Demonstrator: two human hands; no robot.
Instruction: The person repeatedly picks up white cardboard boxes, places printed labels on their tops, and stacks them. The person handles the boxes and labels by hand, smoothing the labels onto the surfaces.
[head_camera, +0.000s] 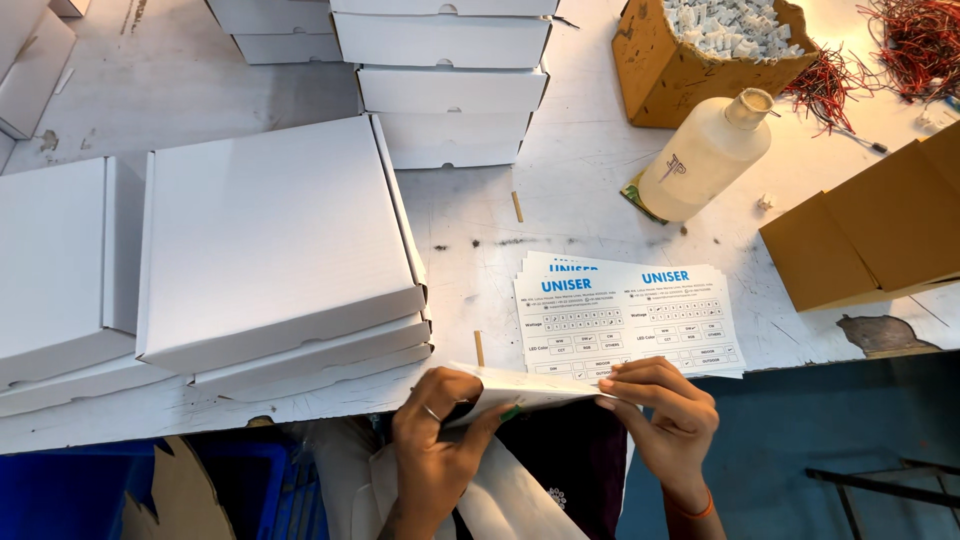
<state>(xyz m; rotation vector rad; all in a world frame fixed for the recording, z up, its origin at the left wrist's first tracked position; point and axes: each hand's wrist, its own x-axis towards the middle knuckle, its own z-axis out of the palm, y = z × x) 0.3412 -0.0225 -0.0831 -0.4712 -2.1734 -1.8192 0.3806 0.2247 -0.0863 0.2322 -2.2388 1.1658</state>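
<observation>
Pinching one white sheet (520, 388) edgewise, left hand (435, 440) and right hand (665, 415) closed.

I see a scuffed white counter (560, 190), stained and chipped at its near edge. Below it lies a dark blue floor (800, 430), with bright light falling top right.

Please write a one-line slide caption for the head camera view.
Left hand and right hand hold a white sheet at the table edge, beside printed label sheets and stacked white boxes.
</observation>
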